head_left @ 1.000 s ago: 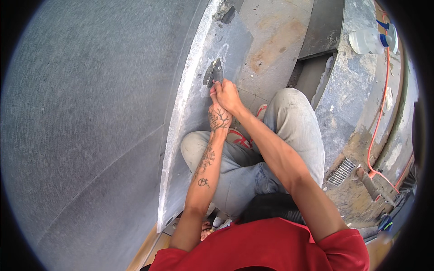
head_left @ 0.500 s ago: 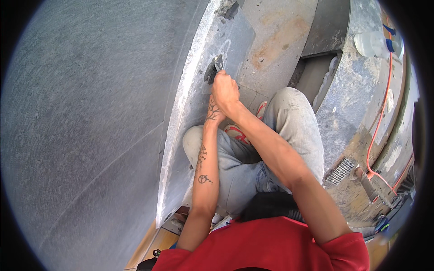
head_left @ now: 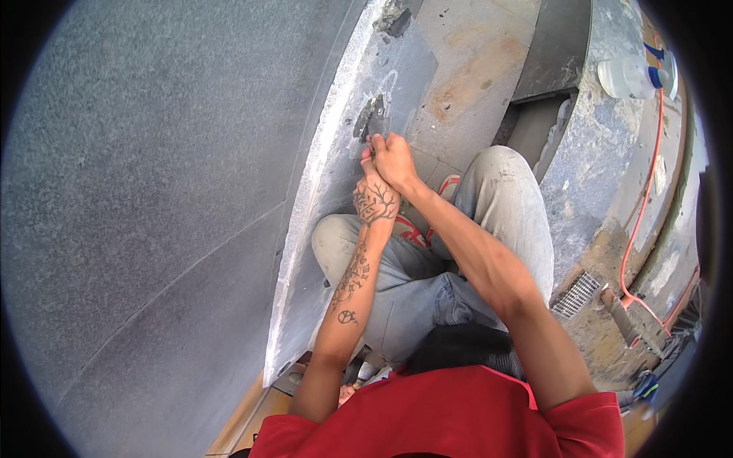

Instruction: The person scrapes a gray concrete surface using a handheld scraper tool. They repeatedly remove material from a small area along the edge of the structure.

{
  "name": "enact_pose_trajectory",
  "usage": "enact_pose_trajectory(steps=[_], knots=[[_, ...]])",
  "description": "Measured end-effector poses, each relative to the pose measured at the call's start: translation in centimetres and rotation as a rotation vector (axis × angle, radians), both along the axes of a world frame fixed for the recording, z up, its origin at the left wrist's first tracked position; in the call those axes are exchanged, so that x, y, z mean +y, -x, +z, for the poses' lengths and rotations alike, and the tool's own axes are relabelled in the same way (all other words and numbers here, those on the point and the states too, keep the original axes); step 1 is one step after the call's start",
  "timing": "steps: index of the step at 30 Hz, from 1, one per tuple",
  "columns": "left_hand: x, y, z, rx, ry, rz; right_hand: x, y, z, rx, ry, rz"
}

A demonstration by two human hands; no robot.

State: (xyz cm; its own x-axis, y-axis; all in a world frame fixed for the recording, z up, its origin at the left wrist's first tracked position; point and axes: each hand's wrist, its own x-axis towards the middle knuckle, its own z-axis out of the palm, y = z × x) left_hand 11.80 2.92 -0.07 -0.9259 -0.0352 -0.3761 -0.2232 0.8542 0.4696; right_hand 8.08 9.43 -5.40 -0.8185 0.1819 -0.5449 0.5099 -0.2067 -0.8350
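Observation:
My right hand (head_left: 395, 162) is closed around a small flat grey blade that looks like a putty knife (head_left: 379, 124); its handle is hidden in my fingers. The blade lies against a dark grey patch of paste (head_left: 363, 122) on the side face of a large grey slab (head_left: 175, 175). Just below, my tattooed left hand (head_left: 376, 197) sits with its back turned up, touching my right hand. Its fingers are curled and partly hidden, and what they hold cannot be made out. A second dark chipped spot (head_left: 398, 23) shows farther up the same face.
My bent knees in jeans (head_left: 504, 191) are close to the slab. Right of them is a stone block with a dark recess (head_left: 527, 130). Farther right are a clear bottle with a blue cap (head_left: 628, 78), an orange cable (head_left: 645, 191) and a perforated metal piece (head_left: 577, 295).
My left hand has moved up and turned, showing its back. My right hand has shifted slightly right and down, and the blade now shows its flat face.

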Motion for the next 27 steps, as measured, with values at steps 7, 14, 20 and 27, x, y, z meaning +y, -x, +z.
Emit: enact_pose_trajectory(steps=[7,14,20,27], knots=[[0.3,0.5,0.5,-0.003,-0.005,-0.073,1.3,1.5,-0.1,0.034,-0.094,0.162],[-2.1,3.2,-0.5,0.054,-0.071,-0.2,-0.5,3.5,1.5,-0.023,-0.393,0.19],[-3.3,3.2,-1.9,0.093,-0.046,-0.406,-0.9,3.0,1.5,0.048,-0.518,0.221],[-5.4,3.7,-4.6,-0.044,-0.194,-0.305,-1.7,2.8,2.3,-0.028,-0.655,0.272]])
